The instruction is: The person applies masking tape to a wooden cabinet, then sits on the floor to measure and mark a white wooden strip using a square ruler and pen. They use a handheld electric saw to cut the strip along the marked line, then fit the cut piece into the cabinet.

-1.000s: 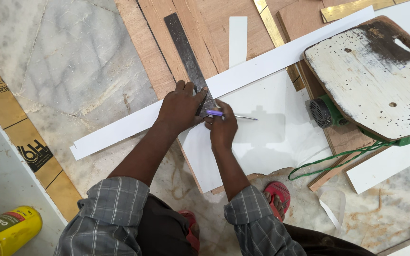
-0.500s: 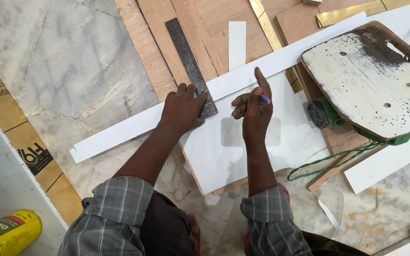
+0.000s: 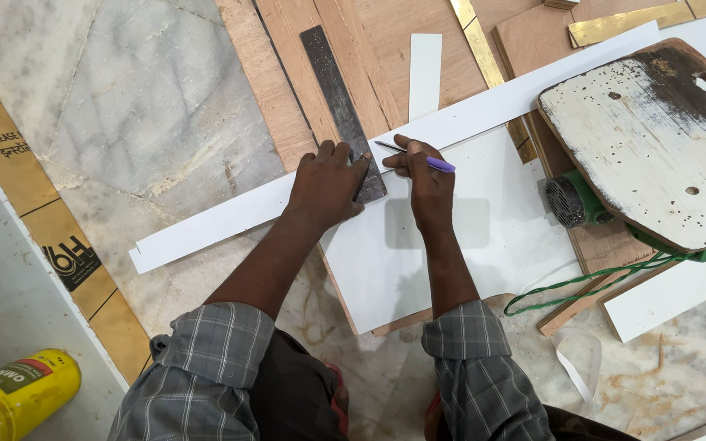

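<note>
Gripping a purple pen (image 3: 418,157), the right hand (image 3: 426,184) sets its tip against the edge of a dark metal ruler (image 3: 342,110). The left hand (image 3: 324,186) lies flat with fingers spread, pressing the ruler's lower end onto a long white strip (image 3: 484,110). Under the strip lies a white board (image 3: 451,261). To the right, a green power tool (image 3: 574,200) sits beneath a worn wooden stool (image 3: 655,147).

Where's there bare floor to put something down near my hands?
Bare marble floor lies left of the wooden planks, above the long white strip. Another patch sits bottom right, below the green cord. It is crowded around the left hand, steel ruler and right hand.
</note>
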